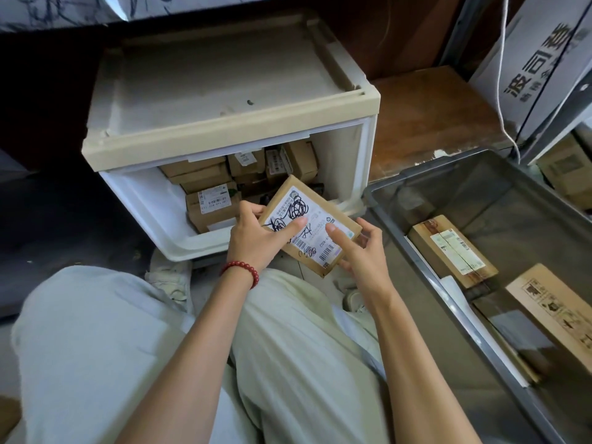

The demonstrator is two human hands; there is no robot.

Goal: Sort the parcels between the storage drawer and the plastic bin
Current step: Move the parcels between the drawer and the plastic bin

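A flat brown cardboard parcel (312, 219) with a white label scribbled over in black is held in front of the open storage drawer (144, 200). My left hand (256, 238) grips its left edge, thumb on the label. My right hand (362, 251) holds its right edge, thumb pressed on the label. Several brown parcels (211, 200) are stacked inside the white drawer. To the right stands the grey plastic bin (416, 261), with a taped parcel (451, 248) and a larger printed box (557, 309) lying in it.
The drawer sits in a beige cabinet (224, 91) with a bare top. My knees in pale trousers (96, 347) fill the foreground. A white carton with printed characters (538, 68), a hanging white cord (503, 75) and a shelf with more boxes (567, 174) are at the right.
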